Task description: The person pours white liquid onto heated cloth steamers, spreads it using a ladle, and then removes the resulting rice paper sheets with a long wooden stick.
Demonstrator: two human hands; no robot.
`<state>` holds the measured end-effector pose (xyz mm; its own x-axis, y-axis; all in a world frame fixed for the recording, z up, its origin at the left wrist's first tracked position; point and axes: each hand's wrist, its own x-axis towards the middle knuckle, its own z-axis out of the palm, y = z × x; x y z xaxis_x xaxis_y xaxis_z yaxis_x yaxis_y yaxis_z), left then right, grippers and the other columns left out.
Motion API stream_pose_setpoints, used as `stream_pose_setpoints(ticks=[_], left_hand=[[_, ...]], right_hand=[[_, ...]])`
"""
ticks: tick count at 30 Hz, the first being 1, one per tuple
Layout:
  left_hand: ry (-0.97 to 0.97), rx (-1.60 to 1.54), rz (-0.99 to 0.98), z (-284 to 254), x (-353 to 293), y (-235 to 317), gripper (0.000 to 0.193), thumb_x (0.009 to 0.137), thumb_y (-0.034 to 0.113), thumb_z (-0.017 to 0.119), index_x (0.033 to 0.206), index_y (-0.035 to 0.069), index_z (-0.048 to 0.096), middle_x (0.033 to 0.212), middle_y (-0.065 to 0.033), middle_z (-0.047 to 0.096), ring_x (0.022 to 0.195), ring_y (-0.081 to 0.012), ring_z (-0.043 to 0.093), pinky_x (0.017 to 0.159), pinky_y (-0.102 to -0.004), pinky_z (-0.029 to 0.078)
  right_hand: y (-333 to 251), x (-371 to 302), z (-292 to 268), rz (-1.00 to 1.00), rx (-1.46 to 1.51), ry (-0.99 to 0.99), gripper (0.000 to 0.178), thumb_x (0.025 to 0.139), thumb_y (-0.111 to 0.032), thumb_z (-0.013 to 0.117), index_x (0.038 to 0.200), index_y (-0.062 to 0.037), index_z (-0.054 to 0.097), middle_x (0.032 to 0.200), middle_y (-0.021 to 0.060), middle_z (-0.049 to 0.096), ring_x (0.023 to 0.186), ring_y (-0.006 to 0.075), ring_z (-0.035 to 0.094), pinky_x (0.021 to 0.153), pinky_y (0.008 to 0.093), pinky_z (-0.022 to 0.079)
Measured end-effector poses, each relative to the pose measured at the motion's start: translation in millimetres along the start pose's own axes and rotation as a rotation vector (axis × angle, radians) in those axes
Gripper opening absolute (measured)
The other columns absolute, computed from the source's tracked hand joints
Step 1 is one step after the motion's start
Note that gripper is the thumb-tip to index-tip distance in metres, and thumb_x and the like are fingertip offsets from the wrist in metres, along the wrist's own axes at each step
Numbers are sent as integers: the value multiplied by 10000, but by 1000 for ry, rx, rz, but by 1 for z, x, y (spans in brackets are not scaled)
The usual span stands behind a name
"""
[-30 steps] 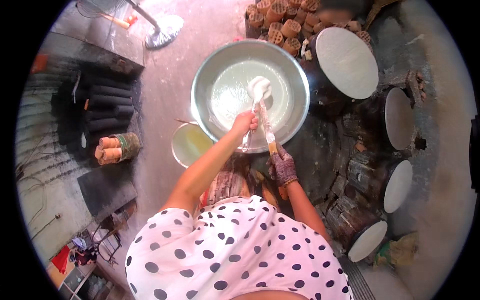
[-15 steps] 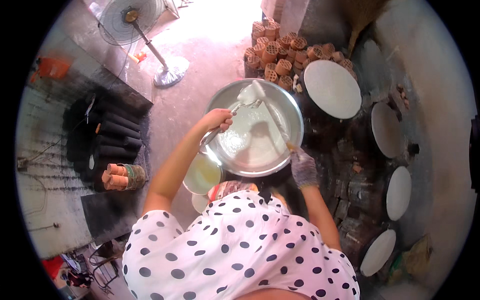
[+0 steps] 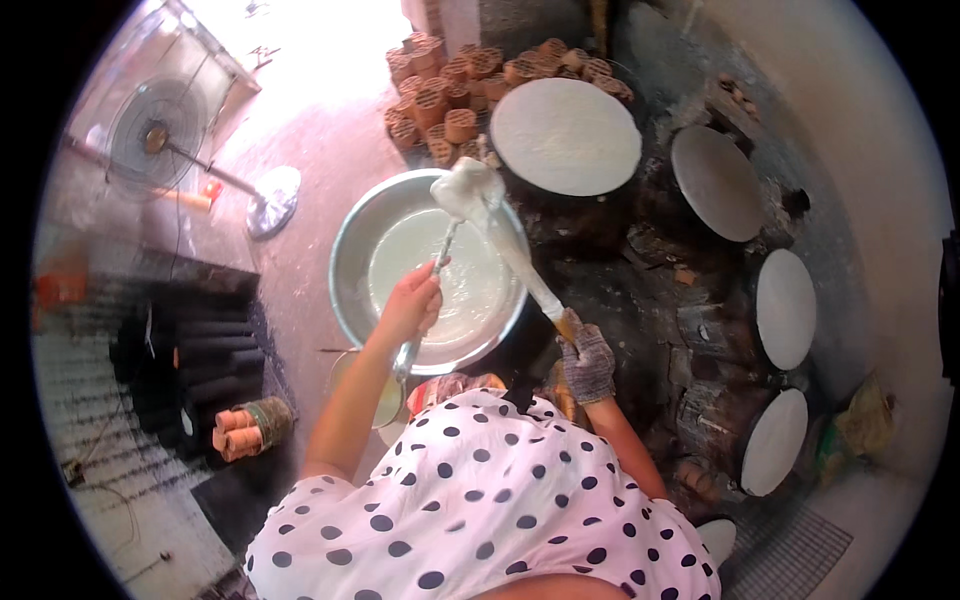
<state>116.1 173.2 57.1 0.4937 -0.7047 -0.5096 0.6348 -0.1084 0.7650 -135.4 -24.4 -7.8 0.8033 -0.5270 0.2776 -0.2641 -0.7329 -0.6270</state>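
My bare left hand point(image 3: 410, 303) is closed around the handle of a metal ladle point(image 3: 446, 247). My right hand point(image 3: 585, 360), in a grey knit glove, grips a long flat spatula point(image 3: 526, 268) near its yellowish handle end. The spatula is coated with white batter. Above the far right part of a wide metal basin point(image 3: 345, 290), the far ends of the two tools meet in a thick white blob, so I cannot tell where one stops. White liquid batter point(image 3: 400, 255) lies in the basin.
To the right, dark stoves carry round pale tops point(image 3: 566, 137), one of them greyer point(image 3: 717, 183). Perforated clay-coloured cylinders point(image 3: 430, 105) are heaped beyond the basin. A standing fan point(image 3: 156, 140) is at the left, near black cylinders point(image 3: 215, 320). A pail point(image 3: 390, 400) stands beside my left forearm.
My view has turned right, so the basin and fan sit further left. Both tools have lifted, and their joined ends are now over the basin's far right side. Both hands keep their grips.
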Motion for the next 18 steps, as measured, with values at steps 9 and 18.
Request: stream_pose_setpoints(ticks=[9, 18], left_hand=[[-221, 60, -36, 250, 146, -40, 333, 992, 157, 398, 1305, 60, 456, 548, 42, 371, 357, -61, 323, 332, -196, 281], [-419, 116, -292, 435, 304, -7, 221, 974, 119, 399, 1160, 51, 499, 616, 28, 410, 420, -45, 366, 386, -190, 278]], right_hand=[[163, 2, -147, 249, -202, 158, 468, 835, -180, 618, 1294, -156, 528, 916, 173, 585, 801, 370, 593, 724, 437, 494], [310, -48, -263, 514, -309, 232, 479, 822, -219, 659, 1263, -69, 548, 987, 216, 599, 904, 383, 599, 778, 427, 498]])
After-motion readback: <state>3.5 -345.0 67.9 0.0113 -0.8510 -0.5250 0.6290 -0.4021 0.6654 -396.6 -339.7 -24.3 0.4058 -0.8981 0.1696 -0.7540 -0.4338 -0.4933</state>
